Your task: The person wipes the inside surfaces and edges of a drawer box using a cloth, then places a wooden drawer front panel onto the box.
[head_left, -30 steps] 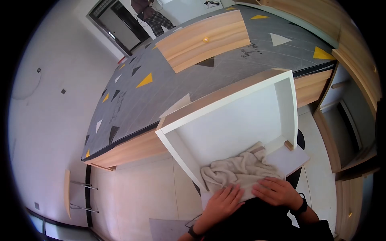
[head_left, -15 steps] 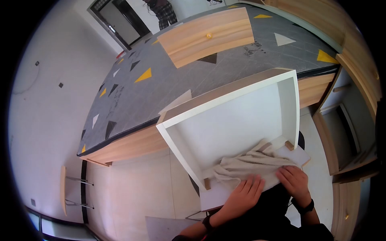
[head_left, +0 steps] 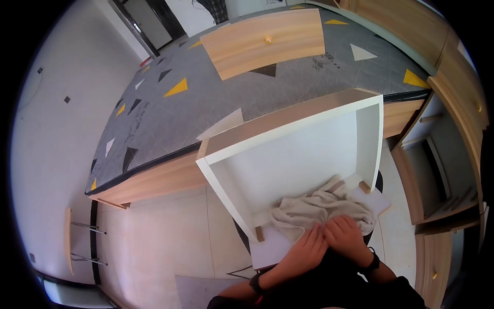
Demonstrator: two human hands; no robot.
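A crumpled beige cloth (head_left: pixel 321 208) lies at the near side of a white-lined drawer box (head_left: pixel 293 159), which is tilted toward me. My left hand (head_left: pixel 306 250) is at the cloth's near edge, its fingers pressed together on the fabric. Close against it, my right hand (head_left: pixel 347 238) has curled fingers gripping the same edge. The fingertips of both hands nearly meet, and some are hidden. Below the drawer is a pale board (head_left: pixel 270 252), with small wooden blocks at the drawer's lower corners.
Behind the drawer stands a bed with a grey patterned mattress (head_left: pixel 206 103). A wooden drawer front (head_left: pixel 265 41) with a round knob rests on it. Wooden cabinets (head_left: pixel 432 273) line the right side. At the far end, a person (head_left: pixel 215 9) is partly visible.
My right hand has moved left along the cloth to meet my left hand. The cloth's right end is now uncovered and more bunched. My view has shifted slightly.
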